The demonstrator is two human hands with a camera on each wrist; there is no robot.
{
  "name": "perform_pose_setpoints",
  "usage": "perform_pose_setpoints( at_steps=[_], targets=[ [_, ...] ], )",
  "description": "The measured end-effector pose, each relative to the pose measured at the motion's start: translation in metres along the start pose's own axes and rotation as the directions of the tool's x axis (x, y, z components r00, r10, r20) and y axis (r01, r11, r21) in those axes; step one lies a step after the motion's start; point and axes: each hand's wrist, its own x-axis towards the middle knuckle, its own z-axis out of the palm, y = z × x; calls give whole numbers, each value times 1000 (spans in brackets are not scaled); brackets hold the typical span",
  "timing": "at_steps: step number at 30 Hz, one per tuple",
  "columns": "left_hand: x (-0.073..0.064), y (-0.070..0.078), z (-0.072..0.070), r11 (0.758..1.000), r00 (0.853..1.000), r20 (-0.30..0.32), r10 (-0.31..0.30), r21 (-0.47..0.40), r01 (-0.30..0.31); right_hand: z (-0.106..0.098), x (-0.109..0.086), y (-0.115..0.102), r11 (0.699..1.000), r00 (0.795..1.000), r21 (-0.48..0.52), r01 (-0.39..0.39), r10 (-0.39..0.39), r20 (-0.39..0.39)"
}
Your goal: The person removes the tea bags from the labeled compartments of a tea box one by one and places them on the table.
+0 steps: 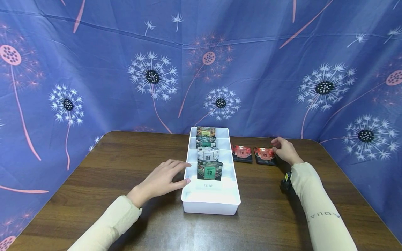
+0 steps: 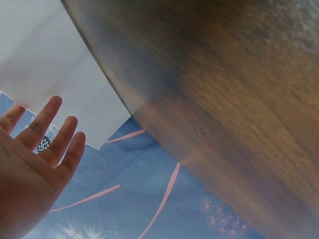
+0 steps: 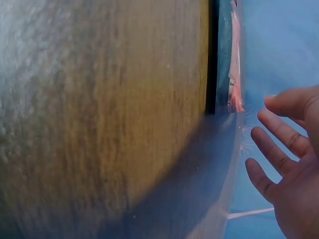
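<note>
A long white divided tray [image 1: 211, 208] stands mid-table with tea sachets upright in its compartments. From back to front they are a yellow-labelled sachet [image 1: 206, 132], a dark green and white one [image 1: 206, 142], a pale grey one [image 1: 208, 154] and a green-labelled one [image 1: 209, 171]. My left hand [image 1: 163, 178], fingers extended, is at the tray's left rim. To the tray's right lie two red and black sachets, a nearer one [image 1: 242, 153] and a farther-right one [image 1: 265, 156]. Beside the latter's right edge is my right hand [image 1: 286, 152], its fingers loosely spread with nothing held in the right wrist view.
The brown wooden table [image 1: 125, 153] reaches back to a blue dandelion-patterned cloth [image 1: 263, 69] hanging behind and at both sides. Printed characters show inside the tray's front compartment. A small black device [image 1: 285, 182] sits at the right wrist.
</note>
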Motion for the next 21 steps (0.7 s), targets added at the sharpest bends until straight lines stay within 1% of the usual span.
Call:
perform_pose_setpoints(
  at_steps=[9, 15, 21],
  targets=[
    [0, 0, -1, 1000, 1000, 4, 2, 0, -2, -3, 0, 0, 1000, 1000, 10, 15, -15, -14],
    [0, 1, -2, 1000, 1000, 8, -5, -1, 5, -8, -3, -4, 1000, 1000, 17, 19, -19, 8],
    [0, 2, -2, 1000, 1000, -8, 8, -5, -8, -10, -7, -10, 998, 998, 16, 54, -54, 27]
  ],
)
